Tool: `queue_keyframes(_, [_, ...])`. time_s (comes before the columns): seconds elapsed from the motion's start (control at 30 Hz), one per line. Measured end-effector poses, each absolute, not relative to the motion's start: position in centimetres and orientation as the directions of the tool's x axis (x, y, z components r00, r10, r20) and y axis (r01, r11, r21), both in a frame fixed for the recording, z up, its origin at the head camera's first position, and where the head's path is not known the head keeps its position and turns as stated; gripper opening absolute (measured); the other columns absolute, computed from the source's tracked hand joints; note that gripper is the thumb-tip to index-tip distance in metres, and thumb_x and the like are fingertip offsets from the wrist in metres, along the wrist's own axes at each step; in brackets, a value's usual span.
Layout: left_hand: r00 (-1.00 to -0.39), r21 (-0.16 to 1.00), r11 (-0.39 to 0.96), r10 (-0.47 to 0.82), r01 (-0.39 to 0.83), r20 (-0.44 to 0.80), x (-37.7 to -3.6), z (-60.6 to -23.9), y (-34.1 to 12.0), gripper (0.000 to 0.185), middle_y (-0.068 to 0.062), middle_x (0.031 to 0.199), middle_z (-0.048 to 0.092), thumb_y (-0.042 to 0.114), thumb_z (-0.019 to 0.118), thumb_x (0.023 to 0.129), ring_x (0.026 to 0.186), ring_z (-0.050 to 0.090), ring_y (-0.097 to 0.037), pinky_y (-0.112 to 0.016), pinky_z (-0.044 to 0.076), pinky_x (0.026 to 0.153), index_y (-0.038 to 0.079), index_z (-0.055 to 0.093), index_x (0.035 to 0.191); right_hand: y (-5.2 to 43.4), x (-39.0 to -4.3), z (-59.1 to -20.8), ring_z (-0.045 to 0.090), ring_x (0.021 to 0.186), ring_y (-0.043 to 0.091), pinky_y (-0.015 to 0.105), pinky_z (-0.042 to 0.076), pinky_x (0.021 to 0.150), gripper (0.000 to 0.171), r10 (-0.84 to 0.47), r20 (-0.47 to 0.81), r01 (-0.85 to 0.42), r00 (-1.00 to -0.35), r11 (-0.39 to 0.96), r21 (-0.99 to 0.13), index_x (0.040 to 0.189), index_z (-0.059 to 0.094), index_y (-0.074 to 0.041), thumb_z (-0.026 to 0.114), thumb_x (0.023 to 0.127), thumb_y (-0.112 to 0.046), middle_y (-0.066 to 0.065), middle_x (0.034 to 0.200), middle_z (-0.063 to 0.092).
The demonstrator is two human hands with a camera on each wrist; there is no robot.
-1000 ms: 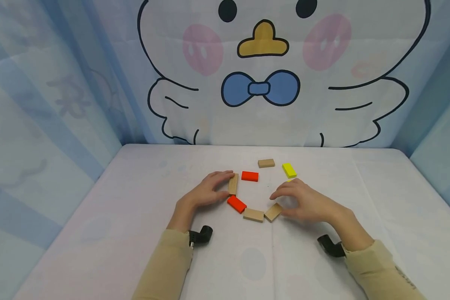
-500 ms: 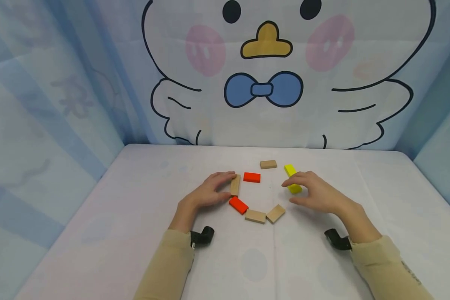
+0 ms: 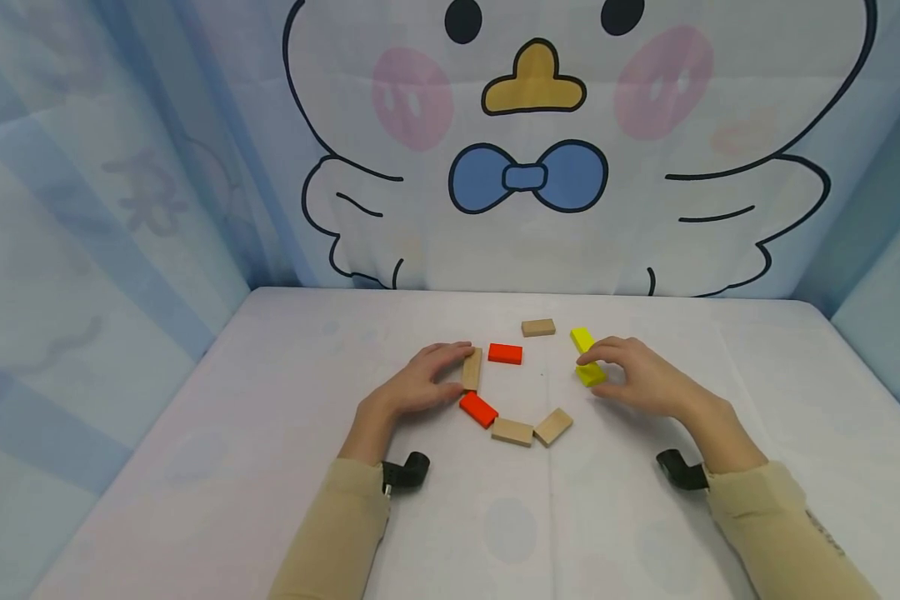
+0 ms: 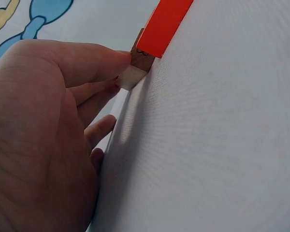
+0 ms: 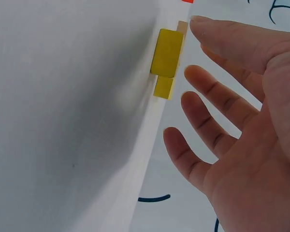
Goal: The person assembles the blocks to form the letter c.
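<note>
A wooden block (image 3: 472, 369) on the bench (image 3: 232, 433) is pinched by the left hand (image 3: 416, 382), apparently to be steadied beside the nearer red block (image 3: 478, 410); near the yellow blocks (image 3: 591, 377), the right hand (image 3: 652, 379) is held, fingers parted, gripping nothing.

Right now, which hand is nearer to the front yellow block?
Right: the right hand hovers just right of the front yellow block; the left hand is well to its left, touching a wooden block.
</note>
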State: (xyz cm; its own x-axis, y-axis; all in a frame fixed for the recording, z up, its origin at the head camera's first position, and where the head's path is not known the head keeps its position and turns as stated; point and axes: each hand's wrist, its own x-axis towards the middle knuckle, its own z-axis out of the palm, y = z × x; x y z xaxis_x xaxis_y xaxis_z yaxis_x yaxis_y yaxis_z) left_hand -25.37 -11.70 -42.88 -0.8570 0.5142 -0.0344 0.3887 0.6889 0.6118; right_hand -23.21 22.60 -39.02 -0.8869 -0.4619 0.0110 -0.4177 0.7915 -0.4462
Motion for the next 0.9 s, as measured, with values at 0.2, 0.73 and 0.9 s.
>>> queue_keyframes(0.2, [-0.856,0.612,0.689,0.516,0.388,-0.039,-25.35,-42.83,-11.73,0.058,0.008,0.149,0.030,0.029,0.058,0.090,0.136,0.019,-0.021,-0.047,0.021,0.107,0.024,0.038,0.144,22.77,-23.53,-39.11,0.040,0.118,0.038,0.058,0.031,0.098,0.033,-0.462,0.002,-0.415,-0.887,0.795,-0.442,0.114,0.064,-0.013,0.070,0.082,-0.010,0.015,0.129,0.051])
queue_keyframes(0.73, [-0.857,0.612,0.691,0.513,0.384,-0.041,-25.28,-42.82,-11.82,0.058,0.008,0.148,0.031,0.030,0.057,0.090,0.136,0.019,-0.021,-0.047,0.022,0.107,0.025,0.037,0.144,22.94,-24.17,-39.36,0.050,0.109,0.032,0.052,0.038,0.094,0.030,-0.485,0.017,-0.443,-0.875,0.785,-0.433,0.109,0.066,-0.008,0.072,0.080,-0.005,0.011,0.116,0.060])
queue_keyframes(0.9, [-0.858,0.613,0.694,0.511,0.379,-0.048,-25.29,-42.75,-11.77,0.058,0.008,0.149,0.030,0.030,0.057,0.090,0.136,0.019,-0.021,-0.048,0.022,0.107,0.025,0.037,0.144,22.84,-24.11,-39.40,0.052,0.105,0.032,0.052,0.041,0.091,0.029,-0.464,-0.001,-0.419,-0.886,0.800,-0.431,0.109,0.066,-0.008,0.070,0.081,-0.003,0.011,0.115,0.061])
